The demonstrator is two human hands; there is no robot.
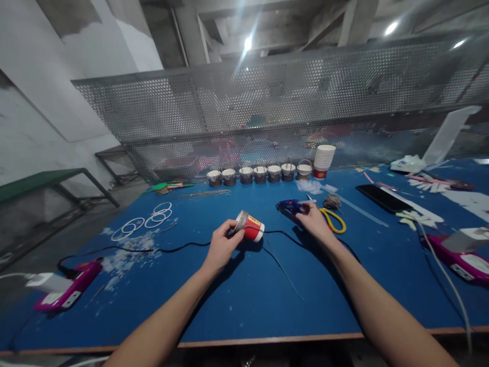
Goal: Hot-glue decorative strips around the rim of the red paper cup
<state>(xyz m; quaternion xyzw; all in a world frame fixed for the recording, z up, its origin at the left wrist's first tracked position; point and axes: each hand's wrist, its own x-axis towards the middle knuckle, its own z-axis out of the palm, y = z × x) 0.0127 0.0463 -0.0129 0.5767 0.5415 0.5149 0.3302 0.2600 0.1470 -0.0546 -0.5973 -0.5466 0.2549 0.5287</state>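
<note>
My left hand [222,245] grips a red paper cup [253,228] tipped on its side above the blue table. Grey cord wraps the cup's rim end, and a thin loose strand [283,270] trails on the table below it. My right hand [314,223] has its fingers closed around a blue glue gun [289,206], whose tip points left. Yellow-handled scissors [339,221] lie just right of that hand, beside a ball of grey cord [332,202]. A black cable [183,249] runs across the table behind the cup.
Several cord-wrapped cups [260,175] line the back, beside a stack of paper cups [324,162]. White rings [128,229] and scraps lie left. Magenta power strips [72,288] sit at both sides. A black phone [383,198] lies right, near a clear strip [361,210].
</note>
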